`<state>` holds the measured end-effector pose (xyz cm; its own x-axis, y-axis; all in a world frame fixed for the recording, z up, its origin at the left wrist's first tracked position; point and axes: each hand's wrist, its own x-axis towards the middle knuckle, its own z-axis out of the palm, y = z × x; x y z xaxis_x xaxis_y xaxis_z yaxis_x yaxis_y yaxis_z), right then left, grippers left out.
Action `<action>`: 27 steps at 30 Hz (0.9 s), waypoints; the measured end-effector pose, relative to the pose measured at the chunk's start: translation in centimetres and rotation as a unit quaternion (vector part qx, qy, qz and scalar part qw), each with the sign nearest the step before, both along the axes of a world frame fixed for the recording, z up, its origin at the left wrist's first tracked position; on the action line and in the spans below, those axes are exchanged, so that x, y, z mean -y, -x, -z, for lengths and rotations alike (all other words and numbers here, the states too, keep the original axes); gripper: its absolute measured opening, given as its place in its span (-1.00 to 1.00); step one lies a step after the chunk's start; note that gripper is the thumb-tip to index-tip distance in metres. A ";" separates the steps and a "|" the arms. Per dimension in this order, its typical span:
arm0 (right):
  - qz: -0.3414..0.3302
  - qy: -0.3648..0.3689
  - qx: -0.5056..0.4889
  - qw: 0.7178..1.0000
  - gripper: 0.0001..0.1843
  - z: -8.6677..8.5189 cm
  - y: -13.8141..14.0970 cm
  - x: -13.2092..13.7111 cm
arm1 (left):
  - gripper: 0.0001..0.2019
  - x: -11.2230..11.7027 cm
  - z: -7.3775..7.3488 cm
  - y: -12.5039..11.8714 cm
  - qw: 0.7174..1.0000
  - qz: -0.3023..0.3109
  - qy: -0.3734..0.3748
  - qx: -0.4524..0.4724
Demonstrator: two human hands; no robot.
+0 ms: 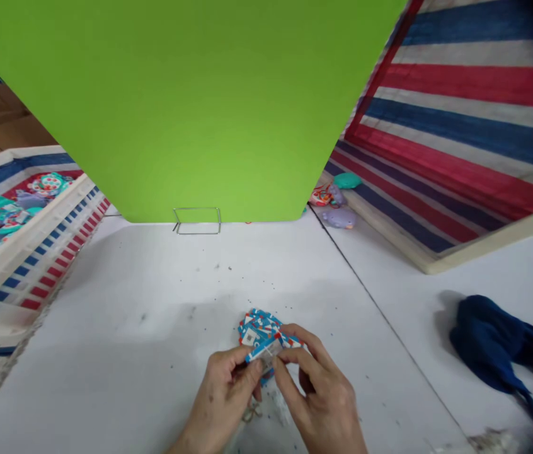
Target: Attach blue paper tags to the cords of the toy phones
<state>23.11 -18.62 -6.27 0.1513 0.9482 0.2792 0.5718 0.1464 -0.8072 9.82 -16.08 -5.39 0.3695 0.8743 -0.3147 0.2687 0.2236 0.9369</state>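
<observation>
Low in the middle of the head view, both hands meet over a white table [186, 321]. My left hand [226, 394] pinches a small printed card [266, 353] with blue, white and red on it, between thumb and fingers. The fingers of my right hand [316, 384] close on the right side of the same card. Just beyond the hands lies a loose pile of similar blue and white cards [259, 323], partly hidden by the held one. Below the hands are a small tan looped band [251, 413] and a clear, crumpled piece of plastic [281, 408].
A large green panel [200, 107] rises at the back, with a wire frame [198, 234] at its foot. At left, a striped-lined basket [30, 252] holds colourful toys [16, 211]. Another striped-lined basket [429, 268] and purple toy [339, 218] are right; dark blue cloth [488, 340] lies nearer.
</observation>
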 end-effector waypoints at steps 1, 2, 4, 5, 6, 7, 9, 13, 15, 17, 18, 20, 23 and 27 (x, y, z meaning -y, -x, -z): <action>-0.001 0.005 0.004 1.000 -0.87 0.0 0.0 0.0 | -0.68 0.0 0.0 0.0 1.000 0.005 -0.009 -0.009; -0.003 0.009 0.010 1.000 -0.86 0.0 -0.1 0.0 | -0.69 0.1 -0.1 0.0 1.000 0.010 -0.020 -0.019; -0.009 0.017 0.022 1.000 -0.86 0.0 -0.1 0.0 | -0.70 0.1 -0.1 0.0 0.997 0.019 -0.053 -0.044; -0.016 0.021 0.027 0.999 -0.86 -0.1 -0.2 0.0 | -0.71 0.0 -0.2 0.0 0.995 0.023 -0.074 -0.057; -0.025 0.026 0.028 0.999 -0.86 -0.1 -0.2 -0.1 | -0.72 0.0 -0.3 0.1 0.993 0.027 -0.094 -0.066; -0.033 0.031 0.023 0.999 -0.86 -0.1 -0.2 -0.1 | -0.72 -0.1 -0.3 0.2 0.991 0.032 -0.106 -0.069; -0.043 0.045 0.004 0.998 -0.83 -0.1 -0.1 -0.1 | -0.71 -0.3 -0.5 0.3 0.992 0.038 -0.102 -0.060; -0.032 0.065 -0.029 0.997 -0.79 0.0 0.0 0.1 | -0.69 -0.5 -0.7 0.4 0.995 0.035 -0.081 -0.049; -0.025 0.068 -0.038 0.997 -0.79 0.0 0.0 0.1 | -0.69 -0.3 -0.6 0.4 0.994 0.035 -0.083 -0.055; -0.019 0.068 -0.039 0.997 -0.79 0.0 0.1 0.2 | -0.69 -0.1 -0.3 0.4 0.995 0.037 -0.071 -0.060; -0.018 0.069 -0.038 0.997 -0.78 0.0 0.1 0.2 | -0.70 -0.1 -0.2 0.4 0.996 0.038 -0.063 -0.060; -0.015 0.072 -0.034 0.997 -0.78 0.0 0.1 0.3 | -0.70 0.1 -0.1 0.4 0.997 0.041 -0.048 -0.052; -0.025 0.074 -0.025 0.997 -0.77 0.0 0.1 0.2 | -0.71 0.1 -0.1 0.5 0.996 0.040 -0.057 -0.054; -0.036 0.070 -0.022 0.997 -0.80 -0.1 0.1 0.1 | -0.73 0.3 -0.1 0.5 0.991 0.045 -0.095 -0.080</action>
<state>23.04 -18.75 -6.15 0.0903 0.9864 0.1375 0.5266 0.0699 -0.8472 9.32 -16.35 -5.31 0.4070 0.8895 -0.2076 0.4285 0.0148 0.9034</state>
